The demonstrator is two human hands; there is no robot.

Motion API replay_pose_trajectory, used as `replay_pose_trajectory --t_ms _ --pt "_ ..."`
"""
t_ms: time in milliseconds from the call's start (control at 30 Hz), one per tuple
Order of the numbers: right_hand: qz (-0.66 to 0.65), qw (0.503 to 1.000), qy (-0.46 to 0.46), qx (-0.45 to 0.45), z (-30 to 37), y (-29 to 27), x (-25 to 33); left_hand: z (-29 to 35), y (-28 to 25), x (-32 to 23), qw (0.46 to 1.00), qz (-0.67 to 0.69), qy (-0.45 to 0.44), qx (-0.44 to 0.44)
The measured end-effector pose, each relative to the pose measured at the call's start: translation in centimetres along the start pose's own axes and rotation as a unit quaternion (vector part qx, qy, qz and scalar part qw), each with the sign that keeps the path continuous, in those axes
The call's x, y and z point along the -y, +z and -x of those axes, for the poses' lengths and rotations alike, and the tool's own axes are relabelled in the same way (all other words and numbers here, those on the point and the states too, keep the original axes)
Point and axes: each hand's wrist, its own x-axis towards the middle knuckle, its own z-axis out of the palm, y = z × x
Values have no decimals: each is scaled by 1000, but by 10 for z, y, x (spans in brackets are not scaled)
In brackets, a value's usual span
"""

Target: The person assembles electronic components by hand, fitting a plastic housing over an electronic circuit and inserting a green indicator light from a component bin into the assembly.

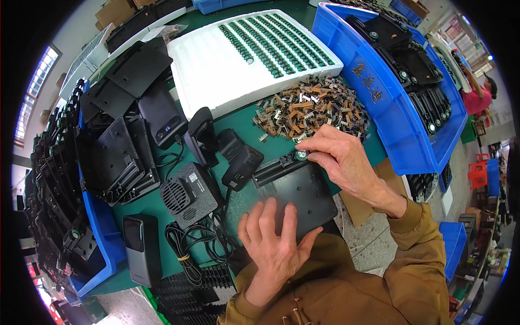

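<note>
White foam tray [216, 65] behind brown clip pile [311, 111]; blue bin [379, 103] right; black speaker box [189, 195].

Two bare hands, left [273, 238] and right [338, 157]. One flat black plastic plate [303, 189] on the green desk [157, 203]. One white foam tray [216, 70] of green parts. One heap of small brown metal clips [311, 111], too many to count. One big blue plastic bin [379, 103] of black housings.

Matt black plastic plate [303, 189], glossy blue plastic bin [379, 103], seemingly foam tray [216, 70].
</note>
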Motion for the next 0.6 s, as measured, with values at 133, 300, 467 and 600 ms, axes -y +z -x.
replay_pose_trajectory --t_ms 133,300,467,600 --pt "-15 1000 -9 -12 1 3 -4 0 1 0 1000 -3 2 5" --pt "-24 998 54 -5 2 3 5 0 1 1 1000 -14 6 10" --pt "-73 993 87 15 -3 -3 2 0 0 0 1000 -16 8 11" --pt "-38 999 9 4 -1 0 -3 -1 0 0 1000 -19 9 16"
